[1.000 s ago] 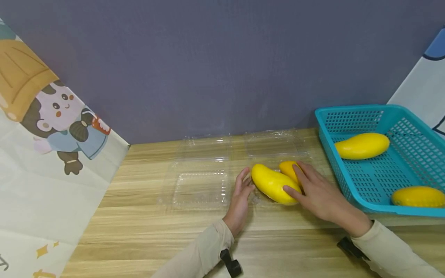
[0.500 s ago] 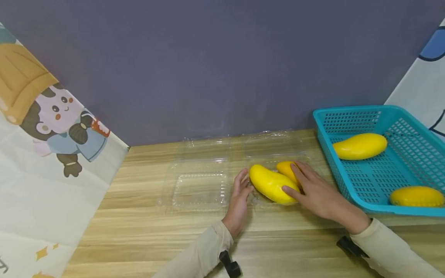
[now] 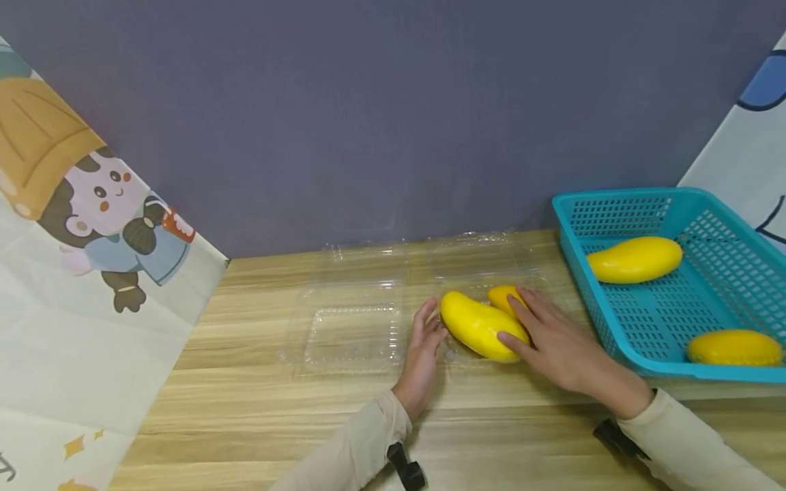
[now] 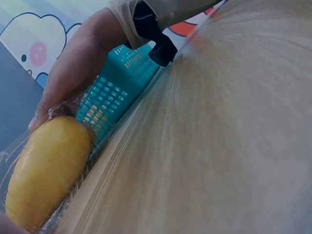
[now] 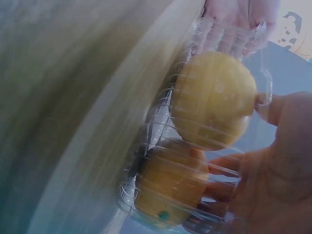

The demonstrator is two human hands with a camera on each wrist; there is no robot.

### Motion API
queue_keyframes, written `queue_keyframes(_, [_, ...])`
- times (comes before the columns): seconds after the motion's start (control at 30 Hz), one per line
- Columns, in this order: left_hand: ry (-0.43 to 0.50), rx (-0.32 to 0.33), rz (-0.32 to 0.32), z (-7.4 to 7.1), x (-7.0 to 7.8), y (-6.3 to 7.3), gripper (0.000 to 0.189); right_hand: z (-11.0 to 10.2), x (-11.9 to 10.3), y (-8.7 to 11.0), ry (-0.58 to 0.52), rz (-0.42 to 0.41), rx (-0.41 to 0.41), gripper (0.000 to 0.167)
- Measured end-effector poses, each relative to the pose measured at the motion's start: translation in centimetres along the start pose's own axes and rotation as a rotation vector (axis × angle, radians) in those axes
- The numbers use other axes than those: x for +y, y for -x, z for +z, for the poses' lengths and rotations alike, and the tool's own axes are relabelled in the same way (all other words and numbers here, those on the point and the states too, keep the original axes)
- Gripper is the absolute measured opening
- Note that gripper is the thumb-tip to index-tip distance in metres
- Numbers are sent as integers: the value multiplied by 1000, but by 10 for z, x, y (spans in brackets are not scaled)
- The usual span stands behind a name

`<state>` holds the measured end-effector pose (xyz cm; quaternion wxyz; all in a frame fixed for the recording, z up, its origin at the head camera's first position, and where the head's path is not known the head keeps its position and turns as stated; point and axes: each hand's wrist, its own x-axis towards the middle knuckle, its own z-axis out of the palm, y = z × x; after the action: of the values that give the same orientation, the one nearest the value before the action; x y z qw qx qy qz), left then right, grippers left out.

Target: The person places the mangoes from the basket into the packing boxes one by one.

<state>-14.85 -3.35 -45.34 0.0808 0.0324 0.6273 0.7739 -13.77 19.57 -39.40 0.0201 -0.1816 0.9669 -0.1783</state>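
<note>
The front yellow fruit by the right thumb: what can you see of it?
The fruit is bright yellow, long and gently curved, with rounded ends and smooth, shiny skin. It looks whole. It lies aslant in a clear box, its far end to the left and near end to the right. A second fruit lies just behind. The right hand has its thumb on the near end; whether the left hand touches it, I can't tell.

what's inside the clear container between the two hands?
A near yellow fruit, mostly visible, and a far yellow fruit, partly covered by the right hand and the near fruit. In the head view, whatever lies directly beneath them is hidden.
</note>
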Motion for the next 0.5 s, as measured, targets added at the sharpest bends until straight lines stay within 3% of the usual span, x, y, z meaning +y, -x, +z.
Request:
queue_keyframes(0.13, [-30, 44, -2, 3, 3, 1, 59, 2, 0, 0, 3, 0, 6, 81])
queue_keyframes(0.37, [-222, 146, -73, 18, 26, 6, 62, 6, -1, 0, -2, -11, 18, 80])
queue_keyframes(0.5, [-217, 156, -106, 25, 42, 3, 68, 6, -3, 0, -6, -13, 24, 79])
